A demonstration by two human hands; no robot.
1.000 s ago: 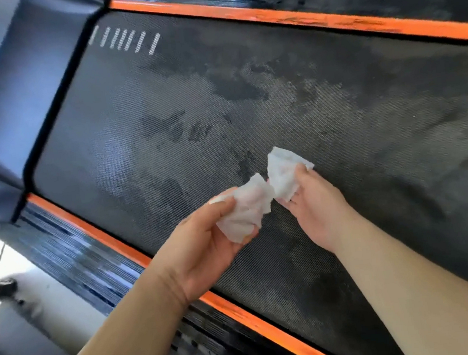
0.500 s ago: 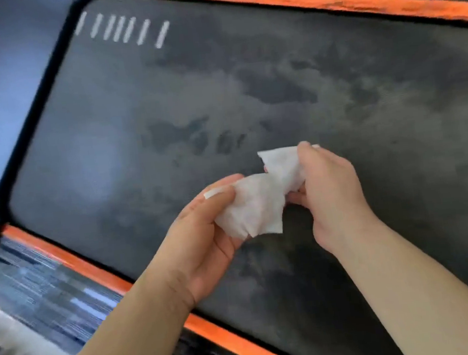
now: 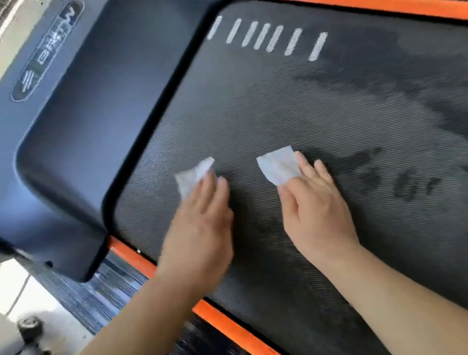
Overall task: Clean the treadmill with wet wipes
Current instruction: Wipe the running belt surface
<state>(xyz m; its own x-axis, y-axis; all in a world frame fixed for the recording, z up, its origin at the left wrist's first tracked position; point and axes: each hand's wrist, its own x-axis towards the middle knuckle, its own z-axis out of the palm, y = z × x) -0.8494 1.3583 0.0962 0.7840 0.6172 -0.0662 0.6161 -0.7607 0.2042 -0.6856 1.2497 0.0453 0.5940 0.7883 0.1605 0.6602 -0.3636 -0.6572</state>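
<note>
The treadmill's dark textured belt (image 3: 320, 104) fills most of the head view, with darker wet patches on its right part. My left hand (image 3: 202, 218) lies flat on the belt near the motor cover, pressing a white wet wipe (image 3: 193, 175) under its fingers. My right hand (image 3: 314, 206) lies flat a little to the right, pressing a second white wet wipe (image 3: 279, 165) under its fingertips. Both wipes stick out ahead of the fingers. The two hands are apart, side by side.
The dark blue motor cover (image 3: 83, 129) with a logo rises at the left of the belt. Orange side strips (image 3: 367, 1) run along both belt edges, with black ribbed foot rails (image 3: 118, 293) outside them. A small black wheel (image 3: 28, 324) stands on the pale floor at lower left.
My hands held the wipes together in the air above the belt. They have since separated, each with one wipe, and now press flat on the belt nearer the motor cover.
</note>
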